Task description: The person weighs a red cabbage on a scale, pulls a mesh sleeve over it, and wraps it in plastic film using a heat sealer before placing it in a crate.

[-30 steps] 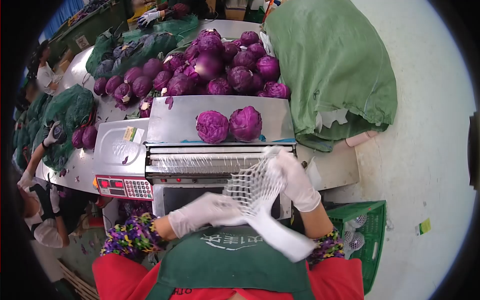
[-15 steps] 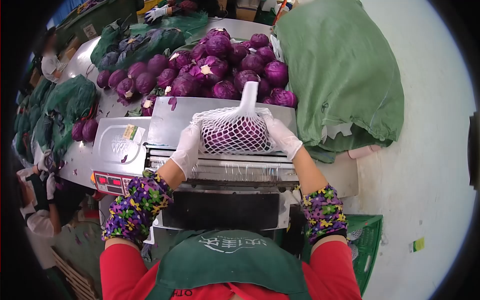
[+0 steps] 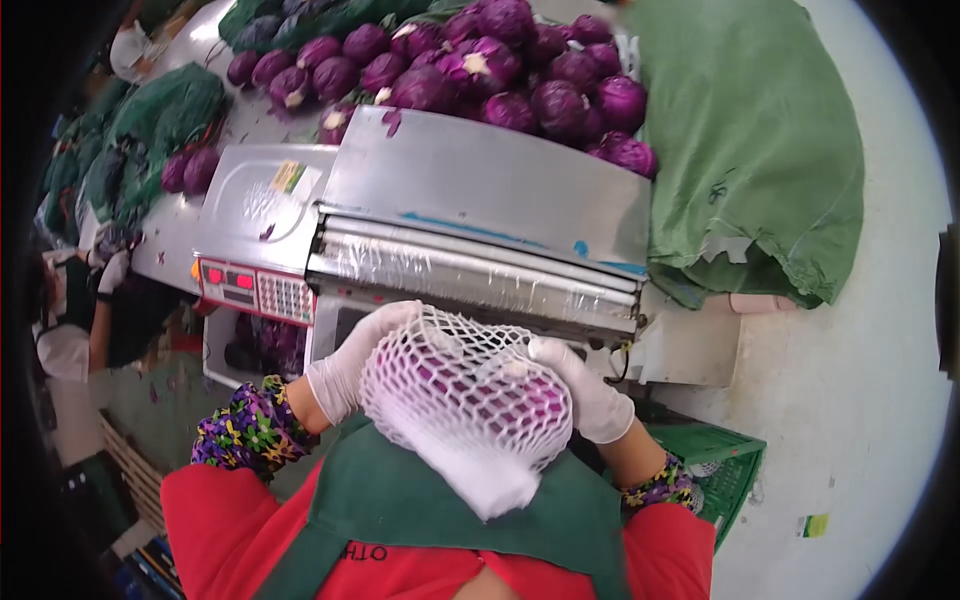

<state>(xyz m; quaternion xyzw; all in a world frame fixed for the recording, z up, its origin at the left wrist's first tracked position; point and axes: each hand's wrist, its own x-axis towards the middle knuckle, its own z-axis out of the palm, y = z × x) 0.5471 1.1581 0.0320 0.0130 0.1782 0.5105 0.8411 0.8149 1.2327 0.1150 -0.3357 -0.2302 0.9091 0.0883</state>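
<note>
Both my gloved hands hold a white foam net sleeve [image 3: 470,400] close to my chest, with purple cabbages showing through its mesh. My left hand [image 3: 350,365] grips the net's left side and my right hand [image 3: 585,390] grips its right side. The net's loose tail hangs down over my green apron [image 3: 400,520]. Just beyond my hands stands the steel wrapping machine [image 3: 480,190] with its cling film roll [image 3: 470,275].
A pile of purple cabbages [image 3: 480,60] lies behind the machine. A large green sack [image 3: 760,150] fills the right. A scale with a keypad [image 3: 255,290] is at left. A green crate [image 3: 725,470] sits low right. Another person [image 3: 70,330] works at far left.
The net with the cabbages came off the machine's steel plate and down to my chest. The plate now lies bare. The camera tilted down and to the right.
</note>
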